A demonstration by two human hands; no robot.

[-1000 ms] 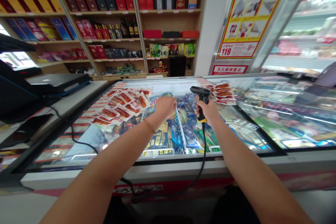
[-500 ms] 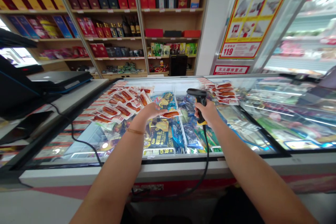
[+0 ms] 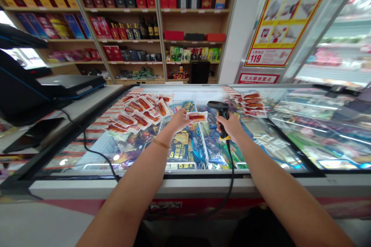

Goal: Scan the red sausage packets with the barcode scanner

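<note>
My left hand [image 3: 180,120] pinches the left end of a clear vacuum-packed sausage [image 3: 197,117], held above the freezer's glass top. Wrapped round the handle of a black and yellow barcode scanner [image 3: 219,106] is my right hand [image 3: 230,124]. The scanner's head points left, toward the packet but apart from it. From its handle a black cable [image 3: 230,173] hangs down past the freezer's front edge. A spread of similar sausage packets [image 3: 139,112] lies on the glass to the left. Several more packets [image 3: 252,104] are stacked at the right, beyond the scanner.
Under the glass of the chest freezer [image 3: 185,182] lie colourful bags of frozen goods [image 3: 179,148]. A dark scale-like device [image 3: 72,85] stands on the left counter, and a black cable [image 3: 95,148] crosses the glass there. Shelves [image 3: 194,11] with boxes and bottles line the back wall.
My left hand has lifted the sausage packet and moved it right, closer to the scanner, turning its face more toward me. My right hand keeps its grip. The view has shifted slightly.
</note>
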